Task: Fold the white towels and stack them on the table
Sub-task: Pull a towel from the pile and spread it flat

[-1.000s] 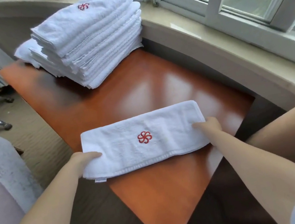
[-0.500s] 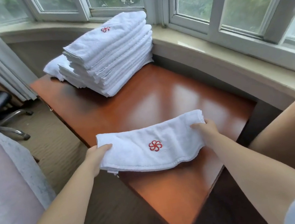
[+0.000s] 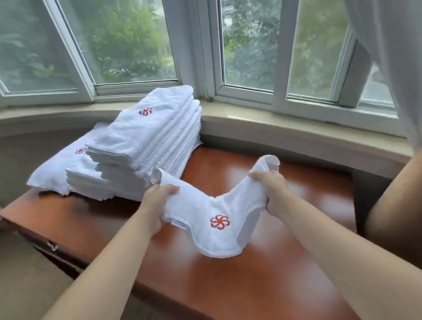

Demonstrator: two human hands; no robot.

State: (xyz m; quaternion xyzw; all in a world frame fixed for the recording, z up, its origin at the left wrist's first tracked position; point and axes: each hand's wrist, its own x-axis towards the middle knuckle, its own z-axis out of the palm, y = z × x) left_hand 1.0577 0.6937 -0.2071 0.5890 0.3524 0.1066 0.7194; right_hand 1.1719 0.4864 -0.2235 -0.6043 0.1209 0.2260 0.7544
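- Two hands are doing the carrying in the head view: the left hand is gripping one short end of the folded towel and the right hand is gripping the other, with the fingers curling over the top edge on both sides.
- The towel is hanging in the air above the tabletop, not touching it, and it's sagging in the middle so the red flower logo is dipping down toward the person.
- The big stack is sitting at the far end of the tabletop against the window sill, just beyond the left hand, with a lower pile tucked in on its left.
- My take on the step: this one looks ready to go on top of the tall stack.
- To do it well, I'd be pulling the two ends apart a bit so the sag flattens out, otherwise the folded layers are probably going to slide open on landing.
- Keeping it level while it's going up and over matters too, since the stack is already tall and a nudge to its near edge could shove the top towels sideways.
- Lining the logo up with the one on top should keep the pile square.
- Only the one view here, so that's everything.
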